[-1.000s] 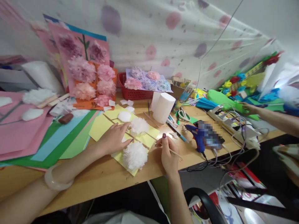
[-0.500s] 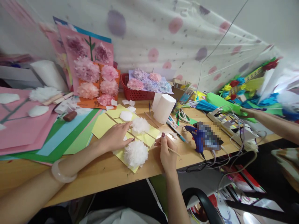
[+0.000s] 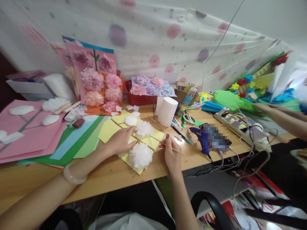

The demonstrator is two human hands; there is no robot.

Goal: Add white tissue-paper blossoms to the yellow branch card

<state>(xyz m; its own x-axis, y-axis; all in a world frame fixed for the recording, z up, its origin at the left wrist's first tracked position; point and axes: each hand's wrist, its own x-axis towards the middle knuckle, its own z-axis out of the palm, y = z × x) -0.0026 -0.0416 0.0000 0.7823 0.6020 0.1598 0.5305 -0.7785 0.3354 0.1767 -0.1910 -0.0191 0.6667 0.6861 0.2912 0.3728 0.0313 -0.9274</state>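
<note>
My left hand (image 3: 121,140) lies on a sheet of yellow card (image 3: 107,128) with thumb and fingers apart. Its fingertips come up to a white tissue-paper flower (image 3: 144,128). A second, fuller white tissue flower (image 3: 140,156) sits nearer to me on the card, just by my left thumb. Brown lines cross the card, and a flat white paper piece (image 3: 130,120) rests on its far part. Beside the card's right edge, my right hand (image 3: 173,153) is closed around a thin wooden stick (image 3: 177,150); part of the stick is hidden by the fingers.
A white paper roll (image 3: 168,111) stands behind the card. On the right lie a blue glue gun (image 3: 201,139), a blurred-out phone (image 3: 217,137) and a power strip (image 3: 240,127) with cables. A red basket (image 3: 141,99) holds pastel flowers. At far right, another person's hand (image 3: 263,108) touches green material.
The view has shifted slightly, so things on the left sit further right and lower. Both my hands keep nearly the same places on the table. The stick stays in my right hand.
</note>
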